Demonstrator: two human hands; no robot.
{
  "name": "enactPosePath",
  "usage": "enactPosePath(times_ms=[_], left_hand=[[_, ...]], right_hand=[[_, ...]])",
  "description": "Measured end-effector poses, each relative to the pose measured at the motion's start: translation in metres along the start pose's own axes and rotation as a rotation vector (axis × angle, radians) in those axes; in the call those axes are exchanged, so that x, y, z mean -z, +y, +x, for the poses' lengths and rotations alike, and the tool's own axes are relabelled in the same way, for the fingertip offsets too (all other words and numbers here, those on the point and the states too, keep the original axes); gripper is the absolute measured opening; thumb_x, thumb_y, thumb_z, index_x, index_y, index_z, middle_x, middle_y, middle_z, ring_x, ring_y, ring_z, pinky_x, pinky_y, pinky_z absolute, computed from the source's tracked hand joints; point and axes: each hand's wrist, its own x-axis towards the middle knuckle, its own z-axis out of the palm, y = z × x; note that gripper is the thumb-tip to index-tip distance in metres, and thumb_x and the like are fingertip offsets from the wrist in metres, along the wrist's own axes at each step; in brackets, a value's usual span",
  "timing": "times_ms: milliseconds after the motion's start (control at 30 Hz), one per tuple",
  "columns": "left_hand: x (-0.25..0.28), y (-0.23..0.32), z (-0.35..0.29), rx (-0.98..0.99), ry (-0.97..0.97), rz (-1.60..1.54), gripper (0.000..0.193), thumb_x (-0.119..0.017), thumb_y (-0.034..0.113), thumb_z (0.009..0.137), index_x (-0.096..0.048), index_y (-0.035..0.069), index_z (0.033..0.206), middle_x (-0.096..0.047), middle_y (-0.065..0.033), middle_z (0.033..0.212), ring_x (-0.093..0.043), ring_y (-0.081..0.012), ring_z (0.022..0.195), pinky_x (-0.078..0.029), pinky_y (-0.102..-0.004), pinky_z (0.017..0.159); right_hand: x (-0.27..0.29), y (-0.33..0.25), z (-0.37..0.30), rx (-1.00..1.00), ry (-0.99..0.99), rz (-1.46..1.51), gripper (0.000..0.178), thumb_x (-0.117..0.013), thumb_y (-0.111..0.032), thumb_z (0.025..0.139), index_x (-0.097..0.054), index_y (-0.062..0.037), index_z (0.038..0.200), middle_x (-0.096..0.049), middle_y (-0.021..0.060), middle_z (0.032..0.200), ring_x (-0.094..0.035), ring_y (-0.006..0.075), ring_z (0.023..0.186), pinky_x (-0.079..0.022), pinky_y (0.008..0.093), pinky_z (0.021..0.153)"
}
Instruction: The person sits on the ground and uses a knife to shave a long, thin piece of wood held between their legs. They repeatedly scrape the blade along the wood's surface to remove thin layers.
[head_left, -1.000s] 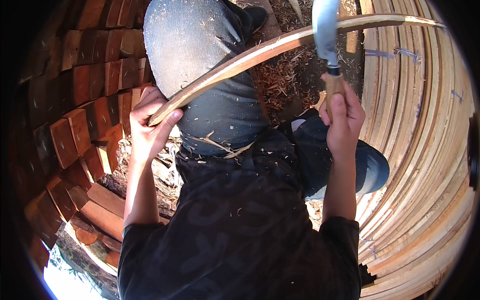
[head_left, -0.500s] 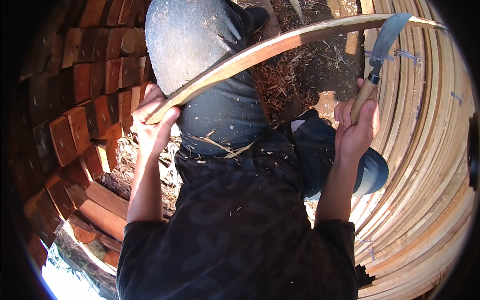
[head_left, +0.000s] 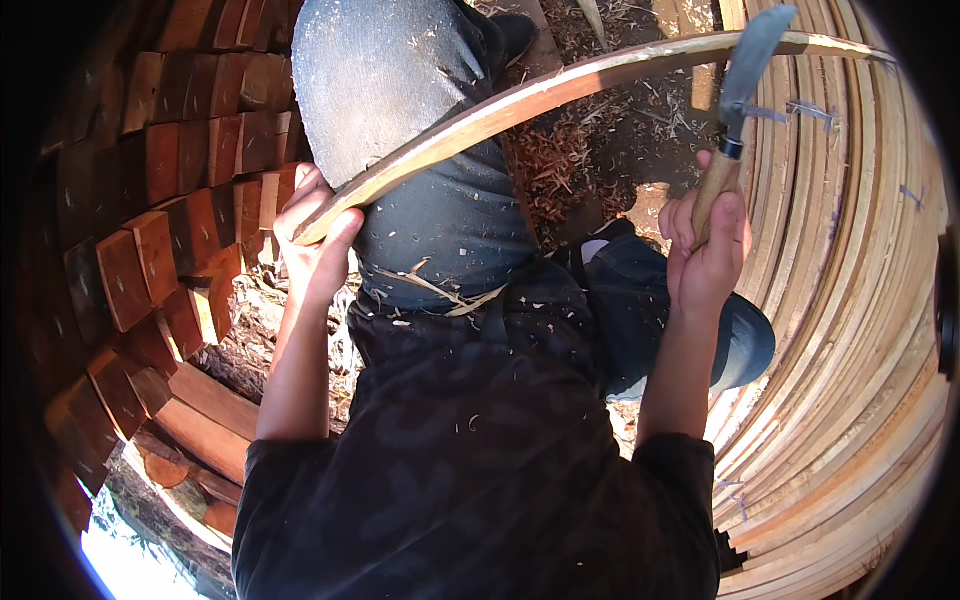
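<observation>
A long wooden strip (head_left: 540, 98) crosses in front of me, running from my left hand over my raised knee toward the far right. My left hand (head_left: 318, 228) is closed round its near end, the thumb pressed along the side. In my right hand (head_left: 708, 228) is a curved-blade knife (head_left: 750, 68), gripped by its pale wooden handle with a black collar. The blade points up and away and overlaps the strip in view; whether it touches the wood I cannot tell.
Stacked reddish wood blocks (head_left: 125, 280) rise on my left. A large pile of long pale planks (head_left: 850, 250) lines my right side. Shavings (head_left: 565, 155) litter the ground ahead, and some curls (head_left: 440, 290) lie on my lap.
The knife and my right hand have shifted slightly left, with the blade tip a little higher and farther along the strip toward me. My left hand still holds the strip's end.
</observation>
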Motion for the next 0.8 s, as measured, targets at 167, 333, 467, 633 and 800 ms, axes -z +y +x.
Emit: enactPosePath(times_ms=[167,333,467,633,800], left_hand=[[-0.001,-0.002,0.002,-0.023,-0.004,0.000,0.031,-0.069,0.023,0.076,-0.053,-0.002,0.067,-0.044,-0.0054,0.070,-0.036,-0.0203,0.076,-0.032,-0.0332,0.071],[-0.004,0.002,0.004,-0.025,-0.007,0.008,0.032,-0.070,0.025,0.076,-0.055,-0.003,0.068,-0.044,-0.0053,0.069,-0.037,-0.0203,0.075,-0.032,-0.0327,0.072],[0.000,-0.003,0.004,-0.027,-0.023,-0.024,0.033,-0.071,0.026,0.075,-0.056,-0.003,0.069,-0.045,-0.0055,0.070,-0.037,-0.0203,0.076,-0.032,-0.0337,0.072],[0.000,-0.004,0.003,-0.031,-0.028,0.010,0.034,-0.071,0.027,0.075,-0.054,-0.002,0.067,-0.043,-0.0048,0.069,-0.036,-0.0200,0.075,-0.031,-0.0329,0.071],[0.002,-0.003,0.003,-0.053,-0.029,-0.014,0.033,-0.070,0.026,0.075,-0.053,-0.001,0.066,-0.042,-0.0041,0.068,-0.035,-0.0199,0.075,-0.031,-0.0334,0.071]], right_hand=[[-0.014,0.000,-0.005,-0.099,-0.150,-0.375,0.039,-0.048,-0.026,0.099,-0.053,0.0050,0.123,-0.048,-0.0011,0.068,-0.038,0.0044,0.052,-0.031,0.0198,0.049],[-0.008,-0.006,0.001,-0.147,-0.212,-0.338,0.035,-0.055,-0.022,0.096,-0.056,0.0025,0.122,-0.059,0.0019,0.077,-0.045,0.0031,0.059,-0.036,0.0202,0.055],[-0.025,-0.011,-0.010,-0.150,-0.368,-0.573,0.034,-0.056,-0.023,0.095,-0.060,0.0039,0.117,-0.056,0.0017,0.075,-0.046,0.0045,0.058,-0.040,0.0220,0.056],[-0.009,0.000,0.000,-0.049,-0.033,-0.139,0.038,-0.054,-0.023,0.097,-0.056,0.0062,0.121,-0.054,0.0029,0.074,-0.042,0.0059,0.053,-0.036,0.0219,0.049],[0.007,-0.016,0.006,0.104,-0.022,-0.131,0.043,-0.051,-0.027,0.099,-0.051,0.0073,0.125,-0.049,0.0012,0.072,-0.039,0.0064,0.052,-0.034,0.0213,0.050]])
